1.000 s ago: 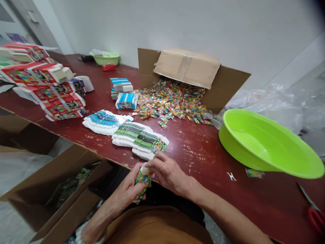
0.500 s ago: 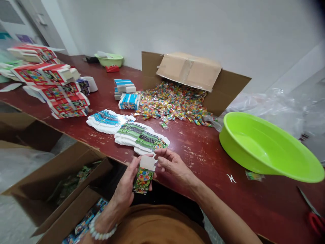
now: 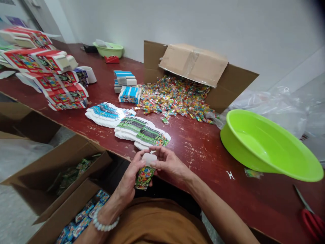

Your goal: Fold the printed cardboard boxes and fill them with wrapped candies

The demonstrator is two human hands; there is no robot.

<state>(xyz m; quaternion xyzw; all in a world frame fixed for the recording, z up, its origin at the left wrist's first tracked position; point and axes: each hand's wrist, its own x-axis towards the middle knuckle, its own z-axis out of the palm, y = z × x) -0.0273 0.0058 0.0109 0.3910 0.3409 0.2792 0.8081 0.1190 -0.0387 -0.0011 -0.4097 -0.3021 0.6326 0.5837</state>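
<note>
- One small green carton [image 3: 145, 176] sits between the two hands, in front of the person's body at the table's near edge, its white flap [image 3: 149, 159] standing up at the fingertips.
- The left hand [image 3: 127, 178] grips the carton along its side, thumb near the top and fingers wrapped behind; a pale bead bracelet [image 3: 104, 223] circles the wrist below.
- The right hand [image 3: 172, 166] has its fingers bent beside the flap and its thumb at the carton's upper edge; whether they pinch it I cannot tell.
- Just beyond the fingertips, a fanned row of green flat cartons [image 3: 142, 130] lies on the red table [image 3: 200, 159], with blue flat cartons [image 3: 104, 113] farther to the fingers' left.
- Well past the fingers, many wrapped sweets [image 3: 175, 96] spill from a cardboard box [image 3: 191, 64]; blue bundles [image 3: 129, 95] stand beside them.
- Right of the fingers are a white H-shaped piece [image 3: 230, 175], a bright green basin [image 3: 266, 145] and, farthest off, red-handled scissors [image 3: 311, 217].
- Far left of the fingers rise red carton stacks [image 3: 61, 81]; lower left, an open box holds blue packs [image 3: 81, 220].
</note>
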